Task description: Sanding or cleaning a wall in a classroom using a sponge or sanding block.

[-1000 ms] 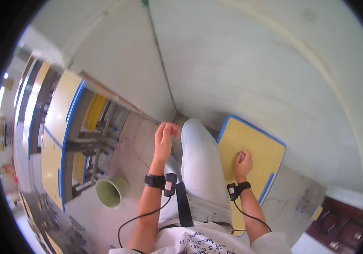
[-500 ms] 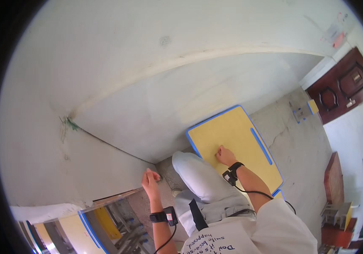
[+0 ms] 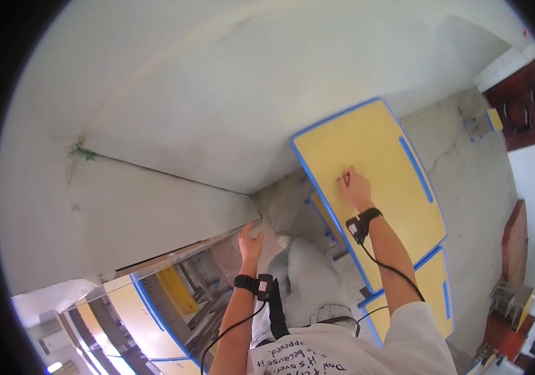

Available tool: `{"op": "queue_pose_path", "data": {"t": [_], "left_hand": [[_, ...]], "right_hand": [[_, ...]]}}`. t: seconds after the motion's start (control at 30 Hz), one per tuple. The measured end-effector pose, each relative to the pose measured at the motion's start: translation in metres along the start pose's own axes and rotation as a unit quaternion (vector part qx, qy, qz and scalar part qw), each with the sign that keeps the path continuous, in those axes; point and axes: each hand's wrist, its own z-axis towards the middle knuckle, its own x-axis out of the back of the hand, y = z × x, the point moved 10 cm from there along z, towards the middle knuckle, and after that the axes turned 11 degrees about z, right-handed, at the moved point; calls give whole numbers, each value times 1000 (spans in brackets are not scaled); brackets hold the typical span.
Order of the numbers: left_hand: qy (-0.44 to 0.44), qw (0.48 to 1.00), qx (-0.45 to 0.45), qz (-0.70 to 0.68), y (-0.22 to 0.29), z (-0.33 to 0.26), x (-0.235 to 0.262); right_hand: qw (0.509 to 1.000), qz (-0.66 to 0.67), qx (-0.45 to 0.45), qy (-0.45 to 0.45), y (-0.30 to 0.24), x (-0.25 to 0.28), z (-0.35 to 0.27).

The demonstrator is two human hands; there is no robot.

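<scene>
Fingers of the right hand [image 3: 353,186] curl loosely, pressing on the yellow bench [image 3: 373,162]. Left hand [image 3: 250,240] hangs open, empty, near the wall [image 3: 155,194].

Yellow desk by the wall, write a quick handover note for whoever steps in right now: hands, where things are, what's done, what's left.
Left hand: open, fingers spread, raised beside the white wall, holding nothing; contact with the wall cannot be told.
Right hand: fingers curled, pressed on the top of the yellow desk near its left blue edge; whether it holds something small cannot be told.
Things: a second yellow desk lies just behind the first. More yellow desks stand lower left.
Done: nothing visibly finished.
Left: whatever the right hand is doing on the desk top.
</scene>
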Motion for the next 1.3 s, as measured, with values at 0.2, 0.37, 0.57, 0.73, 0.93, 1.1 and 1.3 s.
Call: {"op": "queue_pose_path", "data": {"t": [0.2, 0.37, 0.57, 0.73, 0.93, 1.1, 1.3], "left_hand": [[-167, 977, 128, -6, -75, -44, -57], [-206, 966, 156, 11, -124, -70, -93], [-244, 961, 92, 95, -155, -95, -118], [-331, 934, 84, 101, -201, -91, -168], [-450, 893, 10, 7, -186, -47, -272], [-413, 898, -136, -64, -124, -12, -376], [-532, 809, 103, -230, -45, -87, -505]], "right_hand": [[998, 7, 56, -12, -1, -18, 10], [990, 2, 138, -40, -5, -21, -2], [992, 9, 127, -23, 15, 7, -45], [973, -141, 146, 107, 2, 3, -63], [959, -190, 210, 16, 5, 8, -57], [946, -208, 249, -28, 5, 6, -44], [950, -199, 238, -34, 2, 14, -46]]}}
